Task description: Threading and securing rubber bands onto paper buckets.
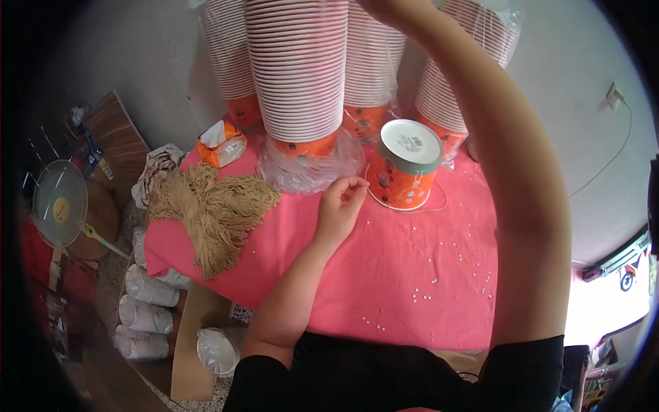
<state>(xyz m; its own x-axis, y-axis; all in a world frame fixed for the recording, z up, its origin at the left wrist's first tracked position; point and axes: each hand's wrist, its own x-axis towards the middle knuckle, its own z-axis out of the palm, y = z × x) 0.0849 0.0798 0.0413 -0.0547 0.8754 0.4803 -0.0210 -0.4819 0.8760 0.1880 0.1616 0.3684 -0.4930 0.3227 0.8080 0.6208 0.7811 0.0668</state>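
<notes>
Fingers of the left hand [341,203] are curled in, thumb meeting forefinger in a pinch, as if on a fine thread; what lies between them is too small to make out. This hand rests near the centre of the view on a pink tablecloth [384,275]. At about two o'clock from it, just beside, stands an upturned orange paper cup [405,165], white base uppermost, with a thin pale string [439,204] looped around its foot.

The right arm [508,178] rises from five o'clock to twelve o'clock, and its hand runs off the top edge, so whether those fingers are open or closed cannot be told. It reaches up among tall stacks of nested cups [298,69] in clear plastic sleeves, which stand across the far side of the cloth from eleven to one o'clock.

At nine o'clock from the left hand lies a heap of tan cord [213,209]; beyond it, at ten o'clock, an orange tissue box [221,143]. Tiny white beads [422,296] are scattered over the cloth toward five o'clock. Off the table at eight o'clock, a small fan [60,203] and bagged cups [147,316] sit on the floor.

To do this well, the pinch should probably stay light but firm, keeping the string taut and low, while the raised arm moves gently so the stacks are not tipped.
</notes>
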